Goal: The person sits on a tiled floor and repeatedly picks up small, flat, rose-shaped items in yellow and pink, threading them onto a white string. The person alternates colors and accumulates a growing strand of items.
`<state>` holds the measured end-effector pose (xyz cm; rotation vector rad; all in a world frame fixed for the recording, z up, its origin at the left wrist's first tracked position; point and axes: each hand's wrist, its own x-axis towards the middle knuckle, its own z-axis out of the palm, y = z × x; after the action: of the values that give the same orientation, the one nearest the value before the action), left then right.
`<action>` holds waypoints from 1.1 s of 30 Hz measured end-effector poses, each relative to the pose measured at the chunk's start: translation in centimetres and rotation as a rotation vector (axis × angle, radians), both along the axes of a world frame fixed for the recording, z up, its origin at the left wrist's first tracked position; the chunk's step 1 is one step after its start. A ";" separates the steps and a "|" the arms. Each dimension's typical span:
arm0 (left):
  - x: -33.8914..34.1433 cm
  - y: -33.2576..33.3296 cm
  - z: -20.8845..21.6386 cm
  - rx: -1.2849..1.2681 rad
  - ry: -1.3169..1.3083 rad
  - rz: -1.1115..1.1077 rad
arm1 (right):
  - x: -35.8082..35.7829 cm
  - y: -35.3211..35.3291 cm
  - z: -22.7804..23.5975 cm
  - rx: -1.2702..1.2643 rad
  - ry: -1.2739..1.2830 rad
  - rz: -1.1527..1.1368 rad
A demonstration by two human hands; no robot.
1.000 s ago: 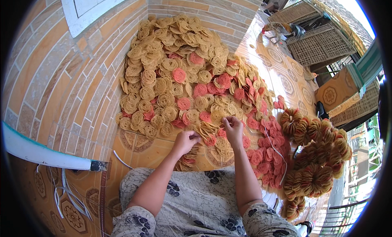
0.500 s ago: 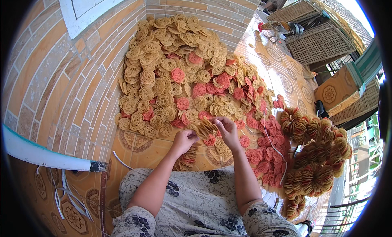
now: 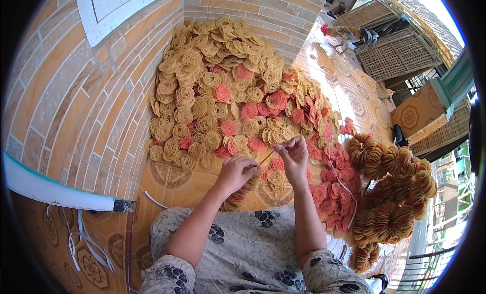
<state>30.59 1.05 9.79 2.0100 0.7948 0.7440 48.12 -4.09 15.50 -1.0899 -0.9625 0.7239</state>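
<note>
In the head view, a person in a patterned grey garment (image 3: 243,238) works on a tiled floor, both hands raised before a heap of tan discs (image 3: 206,124) banked against the far wall. The right hand (image 3: 296,154) pinches the far end of a thin brown piece (image 3: 267,158), thumb and fingertip drawn narrow; whether it is a strand or a disc seen edge-on cannot be told. The left hand (image 3: 237,173) has its fingers gathered closely at the near end — how much it also grips of the stack of discs (image 3: 238,197) just below it is hidden.

Pink discs (image 3: 334,188) spread to the right, a pale strip (image 3: 347,191) lying across them, and bunched clusters of discs (image 3: 387,223) rest farther right. A rooster (image 3: 344,34) stands at far right by a woven panel (image 3: 400,55).

The step in hand looks to be handling discs a few at a time into an ordered row — a judgement from the neat stack. The next move seems to call for a steady left pinch and a light right one, since the discs look thin and brittle. No brand, label or writing can be read.
</note>
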 end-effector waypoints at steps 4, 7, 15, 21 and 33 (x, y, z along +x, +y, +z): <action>0.4 0.1 -1.3 -0.006 -0.083 -0.006 | 2.5 0.1 -2.2 -0.130 0.048 0.121; -0.7 1.7 -1.7 -0.422 -0.174 0.103 | 5.2 -0.2 -5.4 -0.734 -0.580 -0.136; -3.0 3.9 -2.1 -0.642 -0.057 -0.051 | 6.6 0.4 -11.3 -0.834 -0.682 -0.140; -1.8 2.7 -2.3 -0.630 0.071 -0.095 | 4.4 1.7 -8.6 -0.587 -0.033 -0.027; -1.7 2.4 -1.7 -0.642 0.056 -0.081 | 2.7 1.5 -6.1 -0.541 -0.231 -0.048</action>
<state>28.88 3.40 8.07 1.4730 0.8481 0.3232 50.86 -2.58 9.42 -1.6939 -0.9531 0.8575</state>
